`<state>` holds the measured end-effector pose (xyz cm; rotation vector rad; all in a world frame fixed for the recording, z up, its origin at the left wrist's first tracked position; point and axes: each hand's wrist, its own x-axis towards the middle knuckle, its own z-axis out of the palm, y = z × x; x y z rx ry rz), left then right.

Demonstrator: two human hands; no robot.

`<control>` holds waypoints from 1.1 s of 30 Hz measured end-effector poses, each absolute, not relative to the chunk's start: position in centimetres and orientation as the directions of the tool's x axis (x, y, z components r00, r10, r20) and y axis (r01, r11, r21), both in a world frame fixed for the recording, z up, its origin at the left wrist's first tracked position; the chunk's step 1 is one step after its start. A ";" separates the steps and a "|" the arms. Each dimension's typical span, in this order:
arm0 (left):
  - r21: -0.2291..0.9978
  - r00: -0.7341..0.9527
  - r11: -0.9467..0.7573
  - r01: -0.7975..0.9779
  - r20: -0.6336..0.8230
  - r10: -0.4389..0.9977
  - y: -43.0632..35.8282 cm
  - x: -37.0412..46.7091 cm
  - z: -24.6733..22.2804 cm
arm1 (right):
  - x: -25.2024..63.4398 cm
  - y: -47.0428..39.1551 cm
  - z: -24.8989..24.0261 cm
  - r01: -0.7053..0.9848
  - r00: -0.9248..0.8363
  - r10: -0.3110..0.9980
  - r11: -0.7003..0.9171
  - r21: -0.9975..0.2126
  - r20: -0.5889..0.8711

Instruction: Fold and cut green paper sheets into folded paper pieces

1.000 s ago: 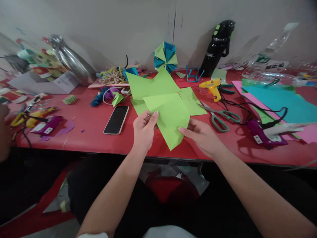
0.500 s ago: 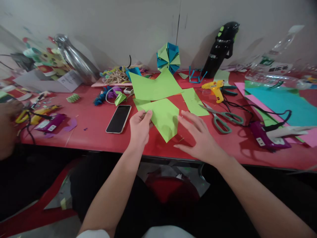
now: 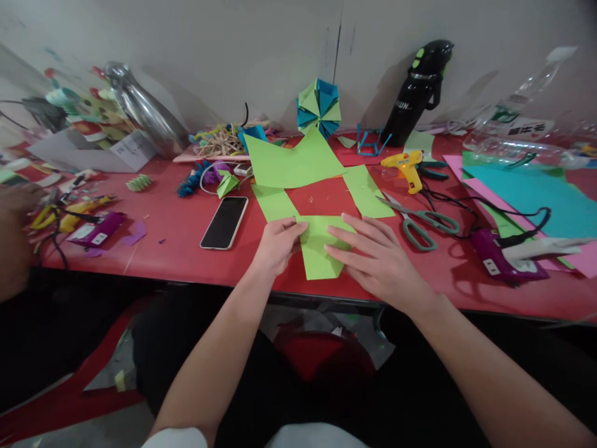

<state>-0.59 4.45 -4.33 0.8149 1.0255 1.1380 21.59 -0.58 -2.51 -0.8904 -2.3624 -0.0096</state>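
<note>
"One green sheet: how far along?"

"Your left hand pinches its upper left corner, thumb over fingers; your right hand lies spread across its right side. You have it over the table's near edge, right of the phone."

"What's done, what's left?"

"Behind, the ball looks complete. Your sheet seems barely shaped, and the loose pieces beyond appear unfolded."

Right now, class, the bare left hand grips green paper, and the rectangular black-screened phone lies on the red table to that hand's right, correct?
Wrong side: the head view shows the rectangular black-screened phone on the red table, left of the bare left hand gripping green paper.
</note>
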 end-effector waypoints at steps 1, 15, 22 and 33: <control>0.919 0.109 0.247 -0.307 -0.224 0.968 4.3 -0.5 -4.2 | 21.6 -0.6 -2.5 0.578 -0.602 0.594 0.785 -0.222 0.533; 0.989 0.164 0.084 -0.122 -0.064 0.984 3.5 0.2 -4.2 | 20.7 -0.9 -2.7 0.531 -0.332 0.858 0.514 -0.674 0.393; 0.998 0.290 -0.042 -0.042 0.053 0.956 2.6 0.8 -3.3 | 20.6 -0.3 -3.5 0.510 -0.098 0.933 0.347 -0.787 0.348; 0.999 0.358 -0.038 0.007 0.033 0.933 2.3 1.0 -2.7 | 19.9 -0.4 -4.0 0.474 0.013 0.956 0.253 -0.844 0.294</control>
